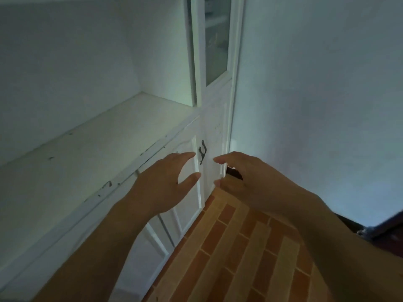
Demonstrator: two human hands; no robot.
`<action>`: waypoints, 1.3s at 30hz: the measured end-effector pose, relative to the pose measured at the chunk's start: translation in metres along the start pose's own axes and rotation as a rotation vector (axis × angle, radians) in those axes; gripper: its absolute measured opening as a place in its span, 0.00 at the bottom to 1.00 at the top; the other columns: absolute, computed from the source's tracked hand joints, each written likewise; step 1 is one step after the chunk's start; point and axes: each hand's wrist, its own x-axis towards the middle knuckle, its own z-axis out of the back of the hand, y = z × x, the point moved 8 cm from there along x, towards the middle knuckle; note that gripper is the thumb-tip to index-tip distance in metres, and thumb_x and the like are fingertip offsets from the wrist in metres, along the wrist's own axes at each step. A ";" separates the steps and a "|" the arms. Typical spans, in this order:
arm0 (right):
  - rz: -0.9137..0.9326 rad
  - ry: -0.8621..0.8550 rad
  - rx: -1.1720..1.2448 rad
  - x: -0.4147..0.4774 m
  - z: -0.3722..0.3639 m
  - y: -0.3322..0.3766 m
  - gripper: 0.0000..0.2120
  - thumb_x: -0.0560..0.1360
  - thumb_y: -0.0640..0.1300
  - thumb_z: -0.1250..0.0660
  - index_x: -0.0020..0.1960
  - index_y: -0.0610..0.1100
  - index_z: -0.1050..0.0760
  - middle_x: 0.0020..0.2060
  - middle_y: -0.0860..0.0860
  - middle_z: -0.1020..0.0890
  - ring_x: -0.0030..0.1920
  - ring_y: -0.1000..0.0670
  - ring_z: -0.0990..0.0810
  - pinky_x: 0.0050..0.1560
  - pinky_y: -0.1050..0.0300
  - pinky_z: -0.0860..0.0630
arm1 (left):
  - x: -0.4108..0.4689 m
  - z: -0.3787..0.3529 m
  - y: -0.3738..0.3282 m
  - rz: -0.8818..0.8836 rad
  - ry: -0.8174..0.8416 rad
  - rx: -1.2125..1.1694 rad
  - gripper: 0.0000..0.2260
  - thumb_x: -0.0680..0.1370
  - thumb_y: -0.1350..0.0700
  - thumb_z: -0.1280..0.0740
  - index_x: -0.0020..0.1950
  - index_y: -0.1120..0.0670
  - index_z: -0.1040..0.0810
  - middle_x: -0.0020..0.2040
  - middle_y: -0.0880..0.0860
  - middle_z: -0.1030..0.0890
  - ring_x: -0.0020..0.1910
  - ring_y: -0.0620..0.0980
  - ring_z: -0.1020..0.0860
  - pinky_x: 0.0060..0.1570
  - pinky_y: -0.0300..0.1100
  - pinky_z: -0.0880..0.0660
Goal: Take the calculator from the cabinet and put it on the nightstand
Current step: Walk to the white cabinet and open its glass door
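A white cabinet (122, 136) fills the left of the head view, with a flat counter top and shut lower doors. Two dark curved handles (202, 151) sit where two lower doors meet. My left hand (165, 184) hovers open just left of the handles, fingers spread, touching nothing. My right hand (244, 177) hovers open just right of them, thumb and fingers apart. No calculator and no nightstand show in this view.
A tall glass-fronted upper door (216, 40) rises above the counter at the right end. A plain white wall (316, 105) stands to the right. The floor (229, 247) is orange-brown brick-pattern tile. A dark object (383, 227) pokes in at the right edge.
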 end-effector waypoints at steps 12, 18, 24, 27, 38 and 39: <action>0.222 0.039 -0.031 0.111 0.102 -0.065 0.23 0.74 0.57 0.40 0.68 0.56 0.38 0.68 0.58 0.33 0.63 0.57 0.32 0.56 0.71 0.41 | 0.128 0.033 -0.056 0.127 -0.152 0.060 0.25 0.76 0.40 0.44 0.71 0.45 0.39 0.70 0.48 0.31 0.65 0.50 0.29 0.63 0.48 0.33; 0.266 0.011 -0.021 0.191 0.120 -0.084 0.23 0.74 0.57 0.40 0.68 0.55 0.38 0.67 0.57 0.31 0.64 0.55 0.32 0.58 0.63 0.39 | 0.205 0.051 -0.049 0.138 -0.196 0.107 0.27 0.73 0.36 0.47 0.71 0.42 0.41 0.72 0.46 0.34 0.65 0.50 0.29 0.64 0.50 0.33; 0.304 -0.018 -0.047 0.269 0.151 -0.085 0.24 0.75 0.58 0.41 0.68 0.56 0.39 0.69 0.57 0.33 0.66 0.54 0.33 0.60 0.61 0.39 | 0.276 0.089 -0.041 0.097 -0.284 0.119 0.26 0.75 0.38 0.45 0.72 0.42 0.42 0.72 0.46 0.35 0.55 0.50 0.24 0.60 0.50 0.28; 0.342 -0.062 -0.038 0.297 0.171 -0.080 0.23 0.75 0.57 0.40 0.68 0.55 0.38 0.68 0.57 0.32 0.64 0.55 0.32 0.57 0.64 0.39 | 0.303 0.109 -0.038 0.069 -0.333 0.129 0.26 0.74 0.38 0.45 0.72 0.42 0.42 0.72 0.46 0.35 0.59 0.50 0.26 0.60 0.47 0.30; 0.489 -0.177 0.061 0.371 0.224 -0.059 0.22 0.74 0.57 0.40 0.67 0.56 0.36 0.67 0.58 0.30 0.63 0.56 0.31 0.58 0.62 0.36 | 0.357 0.165 -0.045 0.032 -0.484 0.243 0.27 0.73 0.38 0.46 0.72 0.42 0.42 0.72 0.45 0.35 0.66 0.49 0.30 0.63 0.48 0.32; 0.502 -0.172 0.072 0.377 0.227 -0.057 0.22 0.74 0.57 0.40 0.67 0.56 0.37 0.67 0.58 0.31 0.63 0.56 0.31 0.59 0.61 0.35 | 0.358 0.171 -0.045 0.038 -0.512 0.269 0.26 0.74 0.39 0.45 0.72 0.42 0.42 0.72 0.46 0.35 0.66 0.49 0.31 0.62 0.47 0.32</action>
